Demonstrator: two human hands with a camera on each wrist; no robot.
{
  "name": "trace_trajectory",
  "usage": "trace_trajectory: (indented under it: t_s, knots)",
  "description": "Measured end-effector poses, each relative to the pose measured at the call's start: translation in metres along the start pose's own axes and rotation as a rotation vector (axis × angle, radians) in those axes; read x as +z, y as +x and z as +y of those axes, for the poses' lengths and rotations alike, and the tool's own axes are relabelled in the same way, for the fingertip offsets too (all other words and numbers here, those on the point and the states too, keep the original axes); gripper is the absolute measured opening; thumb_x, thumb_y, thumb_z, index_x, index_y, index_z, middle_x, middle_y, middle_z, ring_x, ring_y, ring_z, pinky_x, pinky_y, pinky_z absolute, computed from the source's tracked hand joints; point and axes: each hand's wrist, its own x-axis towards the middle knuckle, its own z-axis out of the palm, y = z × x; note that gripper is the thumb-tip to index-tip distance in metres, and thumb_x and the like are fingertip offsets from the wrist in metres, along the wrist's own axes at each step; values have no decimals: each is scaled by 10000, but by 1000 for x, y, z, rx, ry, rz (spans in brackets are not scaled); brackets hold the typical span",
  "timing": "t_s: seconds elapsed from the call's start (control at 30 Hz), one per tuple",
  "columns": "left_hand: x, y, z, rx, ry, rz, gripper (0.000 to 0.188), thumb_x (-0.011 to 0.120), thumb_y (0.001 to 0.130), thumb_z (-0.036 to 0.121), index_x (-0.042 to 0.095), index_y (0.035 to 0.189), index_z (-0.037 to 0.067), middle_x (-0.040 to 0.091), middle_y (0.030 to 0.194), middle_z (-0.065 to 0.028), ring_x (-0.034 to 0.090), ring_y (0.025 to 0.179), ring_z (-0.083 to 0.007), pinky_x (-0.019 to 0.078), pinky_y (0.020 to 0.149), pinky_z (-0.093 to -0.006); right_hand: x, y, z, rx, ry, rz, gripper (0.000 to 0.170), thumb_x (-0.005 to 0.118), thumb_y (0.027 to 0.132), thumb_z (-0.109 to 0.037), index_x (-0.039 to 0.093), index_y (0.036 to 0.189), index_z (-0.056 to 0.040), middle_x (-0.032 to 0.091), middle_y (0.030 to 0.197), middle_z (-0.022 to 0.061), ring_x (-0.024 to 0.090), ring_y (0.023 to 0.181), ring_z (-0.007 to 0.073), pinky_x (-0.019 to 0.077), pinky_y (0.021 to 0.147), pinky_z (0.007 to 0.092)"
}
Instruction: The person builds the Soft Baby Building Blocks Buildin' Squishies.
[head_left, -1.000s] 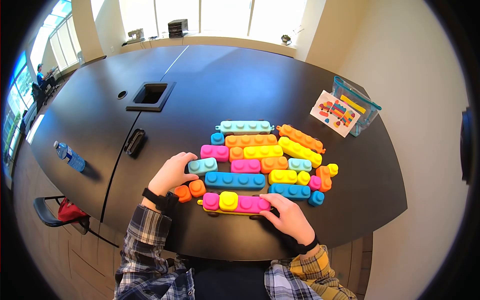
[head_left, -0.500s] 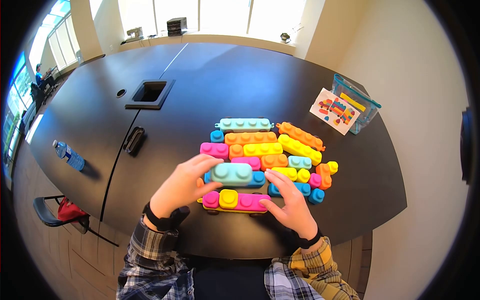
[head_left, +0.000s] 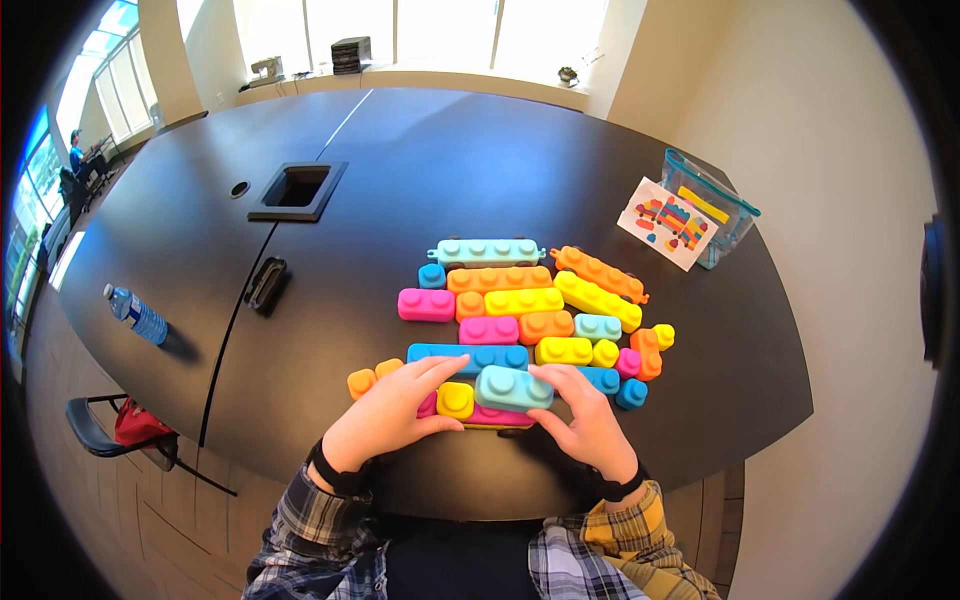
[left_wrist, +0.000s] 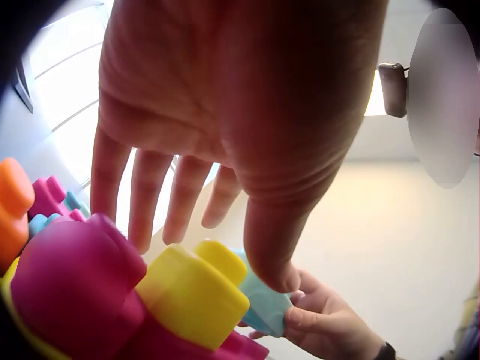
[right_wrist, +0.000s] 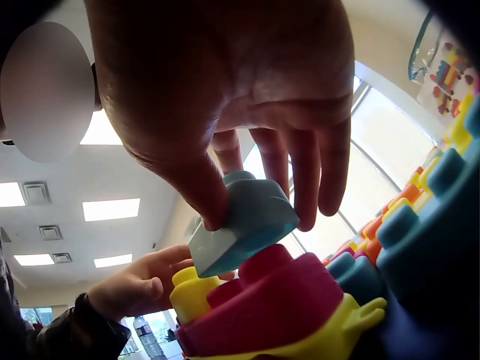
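My right hand (head_left: 585,420) pinches a light blue two-stud block (head_left: 513,388) between thumb and fingers. The block hangs tilted just above the pink block (right_wrist: 281,307), as the right wrist view shows. That pink block sits on a yellow wheeled base (right_wrist: 319,341). Beside it on the same base stand a small yellow block (head_left: 455,400) and, at the left end, a magenta block (left_wrist: 79,289). Over these two my left hand (head_left: 385,415) is held with fingers extended and thumb apart, gripping nothing; its thumb tip overlaps the light blue block in the left wrist view.
Behind the base lies a long blue block (head_left: 425,353), with several coloured blocks beyond it. Farther back are a light blue wheeled base (head_left: 488,251) and an orange one (head_left: 600,273). A picture card (head_left: 668,222) leans on a clear bag (head_left: 738,235). A bottle (head_left: 137,315) stands left.
My left hand lifted the light blue block from the left side and carried it right to above the base. The right hand, earlier at the base's right end, now holds that block.
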Motion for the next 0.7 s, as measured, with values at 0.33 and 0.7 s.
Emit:
trace_trajectory:
  t_s: [0.33,0.7]
  knots:
    - [20,-9,-10,-52,-92,86,493,863,856,160,672,1298,54,740,1152,-135,700,1083,-351,556,951,-427,7,-9,6,-11,6,-72,425,778,924,-103,690,1340,-97,675,1318,139,674,1166,367,560,982,425]
    - [21,-8,-9,-71,-60,107,506,885,828,162,685,1278,46,749,1176,-130,713,1099,-339,561,954,-411,19,-10,17,-45,30,-28,320,767,943,-101,740,1262,-100,709,1257,127,712,1070,352,582,920,414]
